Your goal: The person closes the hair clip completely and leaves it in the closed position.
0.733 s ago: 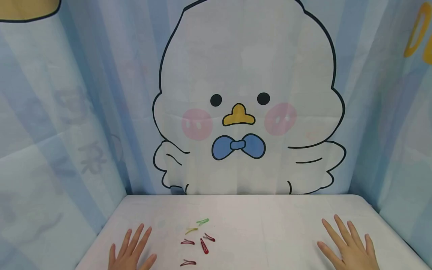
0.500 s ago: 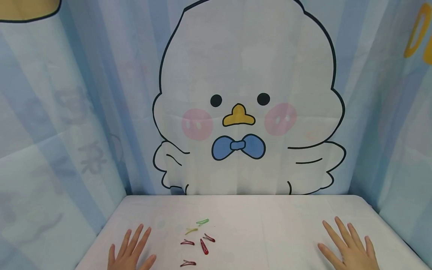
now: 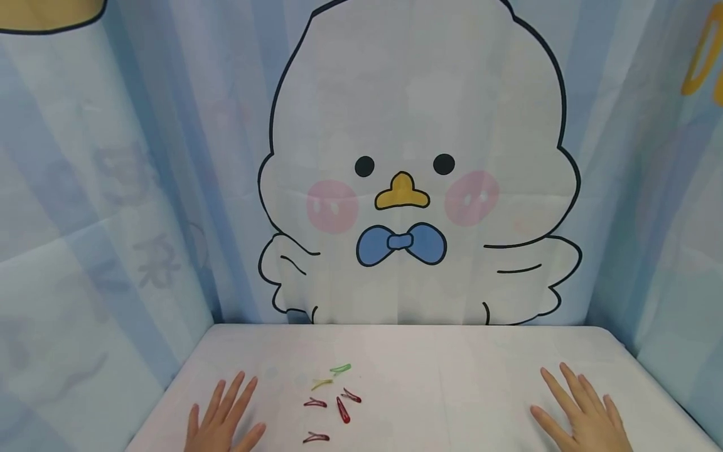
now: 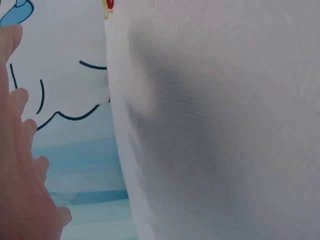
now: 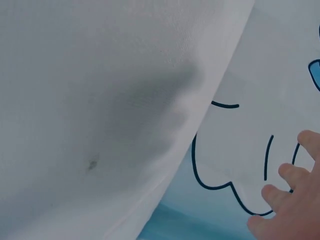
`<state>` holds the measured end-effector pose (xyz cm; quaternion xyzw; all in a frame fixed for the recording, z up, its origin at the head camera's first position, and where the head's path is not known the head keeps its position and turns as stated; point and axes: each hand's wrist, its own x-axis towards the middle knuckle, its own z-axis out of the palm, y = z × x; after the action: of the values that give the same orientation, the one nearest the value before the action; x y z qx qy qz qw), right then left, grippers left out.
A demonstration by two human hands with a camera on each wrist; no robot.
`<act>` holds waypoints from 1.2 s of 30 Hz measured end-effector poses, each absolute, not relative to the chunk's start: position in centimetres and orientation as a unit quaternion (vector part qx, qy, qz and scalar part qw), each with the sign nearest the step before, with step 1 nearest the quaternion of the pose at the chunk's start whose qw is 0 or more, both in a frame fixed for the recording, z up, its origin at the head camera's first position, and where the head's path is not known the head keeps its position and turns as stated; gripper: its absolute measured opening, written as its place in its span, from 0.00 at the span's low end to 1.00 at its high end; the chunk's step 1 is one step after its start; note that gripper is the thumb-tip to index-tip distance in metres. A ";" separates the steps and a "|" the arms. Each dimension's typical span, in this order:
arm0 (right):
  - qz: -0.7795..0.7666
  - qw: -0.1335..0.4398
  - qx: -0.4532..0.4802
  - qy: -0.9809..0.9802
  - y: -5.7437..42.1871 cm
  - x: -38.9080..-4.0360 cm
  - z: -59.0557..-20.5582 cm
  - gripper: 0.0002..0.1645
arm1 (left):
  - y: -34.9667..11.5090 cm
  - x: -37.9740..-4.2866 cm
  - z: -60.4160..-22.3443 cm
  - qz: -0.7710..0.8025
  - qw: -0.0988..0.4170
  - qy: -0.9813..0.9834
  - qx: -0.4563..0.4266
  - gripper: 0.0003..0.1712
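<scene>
Several snap hair clips lie loosely grouped left of the table's middle in the head view. At the back is a green hair clip (image 3: 341, 369), with a yellow hair clip (image 3: 322, 383) just in front of it. Nearer lie several dark red ones, among them a hair clip (image 3: 342, 410) pointing forward and a hair clip (image 3: 315, 437) closest to the front. My left hand (image 3: 221, 417) is left of the clips, fingers spread and holding nothing. Far to the right, my right hand (image 3: 587, 414) is likewise spread and holds nothing. Both wrist views show each hand's shadow on the tabletop.
A white table (image 3: 452, 376) with rounded far corners fills the lower part of the head view. Behind it hangs a curtain (image 3: 407, 113) printed with a cartoon chick and blue bow tie. More blue striped curtain (image 3: 85, 251) closes off both sides.
The head view has shifted very slightly. My left hand has drifted a touch to the right; both hands stay spread, and the clips keep their places on the table.
</scene>
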<state>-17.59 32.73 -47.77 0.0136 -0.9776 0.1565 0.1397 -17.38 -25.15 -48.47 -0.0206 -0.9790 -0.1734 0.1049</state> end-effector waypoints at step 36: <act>0.221 0.162 0.037 -0.961 25.7 -18.2 -45.7 0.45 | -21.8 -18.3 -48.1 -0.251 0.050 -0.964 -0.079 0.40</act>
<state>-18.16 25.73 -45.71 0.0369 -0.9611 0.2207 0.1617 -18.31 -21.83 -48.09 -0.0788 -0.9636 -0.2506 0.0496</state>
